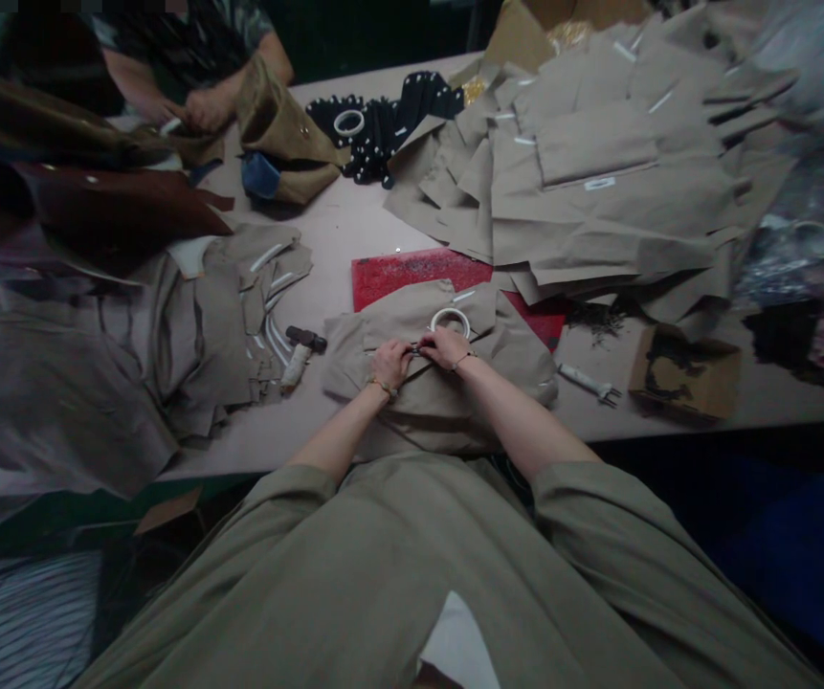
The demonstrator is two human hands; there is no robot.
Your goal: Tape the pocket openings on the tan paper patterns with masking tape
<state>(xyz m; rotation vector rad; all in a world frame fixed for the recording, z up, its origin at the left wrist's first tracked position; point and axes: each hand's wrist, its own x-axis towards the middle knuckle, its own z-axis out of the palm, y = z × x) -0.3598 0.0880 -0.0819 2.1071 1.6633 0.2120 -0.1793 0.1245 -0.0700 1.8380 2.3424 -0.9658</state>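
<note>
A beige fabric piece point(519, 359) lies on the table in front of me, partly over a red board point(412, 273). Both of my hands are close together on it, fingers pinched at a small dark item between them, too small to identify. My left hand point(390, 362) is on the left of that item and my right hand point(446, 347) on the right. A white ring point(450, 312) sits just behind my right hand, partly hidden by it. To the left rests a hammer point(298, 356) with a wrapped handle; to the right lies a pronged tool point(590, 383).
Stacked beige pieces point(598, 211) cover the back right, and more point(203, 335) lie at left. A cardboard box point(684, 371) stands at right near thin dark pieces point(598, 321). Across the table, a person's hands point(207, 107) work beside brown bags point(286, 134) and dotted black cloth point(375, 120).
</note>
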